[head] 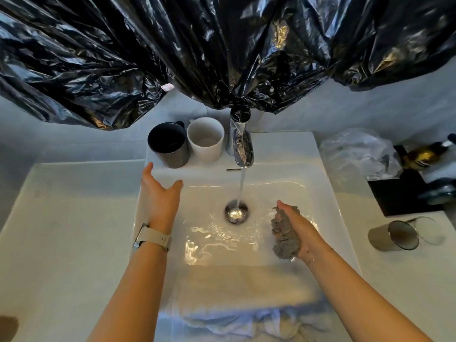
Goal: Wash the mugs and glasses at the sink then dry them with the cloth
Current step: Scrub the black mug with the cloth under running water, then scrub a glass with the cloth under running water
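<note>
The left hand [158,193], a pale watch [153,239] on its wrist, is spread with straight fingers and holds nothing, reaching toward 12 o'clock, just short of a dark mug [170,145]. A white mug [205,139] stands upright touching the dark one at its 3 o'clock, both on the back ledge of the white sink [320,183]. The right hand [296,228] grips a wet grey scouring wad [283,236] over the basin. Between the hands, water runs from the chrome tap [240,146] onto the drain [236,209]. At 3 o'clock on the white table [61,243], two glasses [394,235] lie on their sides, overlapping. Beyond them sits a black tray [404,196] with crumpled clear plastic [360,151] and blurred bottles. Black plastic sheeting [222,45] hangs over the wall, hiding the tap's top. A white cloth [234,322] at 6 o'clock is cut off.
</note>
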The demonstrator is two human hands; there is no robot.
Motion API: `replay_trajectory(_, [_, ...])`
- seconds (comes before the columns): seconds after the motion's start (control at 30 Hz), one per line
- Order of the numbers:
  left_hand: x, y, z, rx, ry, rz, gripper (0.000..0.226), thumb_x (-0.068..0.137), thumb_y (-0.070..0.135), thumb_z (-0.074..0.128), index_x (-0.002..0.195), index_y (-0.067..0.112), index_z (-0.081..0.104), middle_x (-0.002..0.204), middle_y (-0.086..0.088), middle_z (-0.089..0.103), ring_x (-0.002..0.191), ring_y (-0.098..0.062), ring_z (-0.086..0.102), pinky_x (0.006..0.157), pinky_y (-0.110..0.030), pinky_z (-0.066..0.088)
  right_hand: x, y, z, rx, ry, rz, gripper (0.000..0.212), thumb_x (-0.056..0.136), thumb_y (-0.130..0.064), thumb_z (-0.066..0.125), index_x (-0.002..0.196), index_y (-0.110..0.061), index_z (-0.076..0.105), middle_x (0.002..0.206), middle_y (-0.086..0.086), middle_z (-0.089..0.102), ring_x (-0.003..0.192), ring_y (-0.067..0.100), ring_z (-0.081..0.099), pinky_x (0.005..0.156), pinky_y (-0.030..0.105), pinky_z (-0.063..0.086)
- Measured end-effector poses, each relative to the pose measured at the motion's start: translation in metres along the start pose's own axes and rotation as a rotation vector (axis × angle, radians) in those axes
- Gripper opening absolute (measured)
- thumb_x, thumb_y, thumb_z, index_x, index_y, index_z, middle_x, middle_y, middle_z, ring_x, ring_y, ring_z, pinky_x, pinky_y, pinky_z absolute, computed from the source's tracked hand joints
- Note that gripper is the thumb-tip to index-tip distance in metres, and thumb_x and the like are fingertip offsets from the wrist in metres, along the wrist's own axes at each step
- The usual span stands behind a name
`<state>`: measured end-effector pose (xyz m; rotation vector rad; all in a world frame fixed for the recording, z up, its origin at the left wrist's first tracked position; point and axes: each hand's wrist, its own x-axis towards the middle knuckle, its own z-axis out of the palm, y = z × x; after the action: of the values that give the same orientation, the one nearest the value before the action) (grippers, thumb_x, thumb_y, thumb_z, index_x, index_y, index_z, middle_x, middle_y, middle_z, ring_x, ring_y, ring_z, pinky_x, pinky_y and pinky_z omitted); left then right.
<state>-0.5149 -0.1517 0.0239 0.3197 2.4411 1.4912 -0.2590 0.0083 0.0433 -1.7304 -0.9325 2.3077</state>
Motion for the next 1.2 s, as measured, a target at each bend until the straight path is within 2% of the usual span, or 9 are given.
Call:
replay_trajectory(0.1, [-0.047, 0.003, 0.005, 0.032, 0.012, 0.017, 0.074, 0.085, 0.025, 0.071, 0.148, 0.024, 0.032, 0.153, -0.002, 0.034, 0.134, -0.014, 0.036, 0.103, -0.022, 0.03, -0.009, 0.007, -0.006, -0.039, 0.065, -0.074, 0.022, 0.089, -0.026, 0.059, 0.07, -0.019, 0.05, 0.053, 0.004, 0.052, 0.041, 0.018, 0.04, 0.043, 0.021, 0.035])
replay_trajectory(0.2, [-0.085, 0.013, 0.017, -0.02, -0.077, -0.025, 0.063, 0.088, 0.009, 0.068, 0.144, 0.017, 0.04, 0.149, -0.006, 0.037, 0.137, -0.02, 0.037, 0.108, -0.028, 0.03, -0.018, 0.01, -0.012, -0.04, 0.049, -0.107, 0.018, 0.086, -0.018, 0.053, 0.069, -0.019, 0.047, 0.057, 0.006, 0.049, 0.044, 0.018, 0.036, 0.044, 0.022, 0.033])
replay_trajectory(0.4, [-0.154, 0.042, 0.059, -0.07, -0.311, -0.041, 0.038, 0.091, 0.0, 0.06, 0.121, 0.023, 0.056, 0.127, 0.0, 0.059, 0.119, -0.018, 0.055, 0.098, -0.032, 0.047, -0.035, -0.006, -0.053, -0.017, -0.082, -0.158, 0.018, 0.091, -0.025, 0.065, 0.088, -0.008, 0.064, 0.075, 0.01, 0.066, 0.059, 0.019, 0.062, 0.056, 0.027, 0.051])
replay_trajectory(0.5, [-0.188, 0.061, 0.093, -0.068, -0.353, -0.018, 0.034, 0.092, -0.003, 0.059, 0.119, 0.017, 0.06, 0.12, -0.001, 0.064, 0.112, -0.018, 0.061, 0.08, -0.015, 0.046, -0.041, -0.021, -0.101, 0.061, -0.118, -0.221, 0.014, 0.088, -0.02, 0.068, 0.091, -0.007, 0.068, 0.077, 0.009, 0.069, 0.064, 0.016, 0.067, 0.055, 0.026, 0.053])
replay_trajectory(0.77, [-0.275, 0.121, 0.232, -0.113, -0.568, 0.08, 0.036, 0.089, -0.002, 0.064, 0.111, 0.026, 0.063, 0.117, 0.01, 0.068, 0.106, -0.005, 0.065, 0.085, -0.017, 0.052, -0.052, -0.069, -0.266, 0.043, 0.016, -0.317, 0.008, 0.087, -0.019, 0.069, 0.091, -0.012, 0.072, 0.08, 0.004, 0.075, 0.07, 0.013, 0.072, 0.059, 0.025, 0.055])
replay_trajectory(0.87, [-0.292, 0.122, 0.291, -0.003, -0.689, 0.084, 0.045, 0.086, 0.003, 0.07, 0.122, 0.025, 0.057, 0.128, 0.006, 0.06, 0.117, -0.011, 0.058, 0.097, -0.028, 0.051, -0.054, -0.083, -0.32, 0.013, 0.066, -0.311, 0.018, 0.089, -0.023, 0.067, 0.103, -0.011, 0.071, 0.093, 0.007, 0.076, 0.084, 0.016, 0.073, 0.064, 0.025, 0.055])
replay_trajectory(1.0, [-0.305, 0.105, 0.357, 0.218, -0.797, 0.093, 0.085, 0.078, 0.011, 0.081, 0.148, 0.022, 0.033, 0.151, -0.001, 0.04, 0.138, -0.018, 0.039, 0.114, -0.038, 0.038, -0.048, -0.092, -0.364, 0.056, 0.099, -0.278, 0.022, 0.09, -0.02, 0.064, 0.109, -0.009, 0.07, 0.102, 0.01, 0.075, 0.095, 0.021, 0.071, 0.073, 0.031, 0.054])
replay_trajectory(1.1, [-0.312, 0.093, 0.392, 0.227, -0.837, 0.076, 0.106, 0.072, 0.019, 0.087, 0.154, 0.023, 0.02, 0.156, 0.0, 0.032, 0.141, -0.018, 0.033, 0.118, -0.036, 0.031, -0.043, -0.095, -0.379, 0.087, 0.09, -0.242, 0.023, 0.09, -0.019, 0.064, 0.111, -0.011, 0.07, 0.099, 0.005, 0.076, 0.091, 0.015, 0.072, 0.064, 0.025, 0.055])
replay_trajectory(1.2, [-0.312, 0.081, 0.41, 0.142, -0.848, 0.037, 0.111, 0.069, 0.018, 0.089, 0.152, 0.031, 0.016, 0.144, 0.005, 0.043, 0.131, -0.012, 0.043, 0.11, -0.023, 0.037, -0.036, -0.095, -0.385, 0.104, 0.096, -0.214, 0.025, 0.089, -0.02, 0.065, 0.113, -0.011, 0.069, 0.1, 0.005, 0.076, 0.088, 0.013, 0.072, 0.063, 0.024, 0.055])
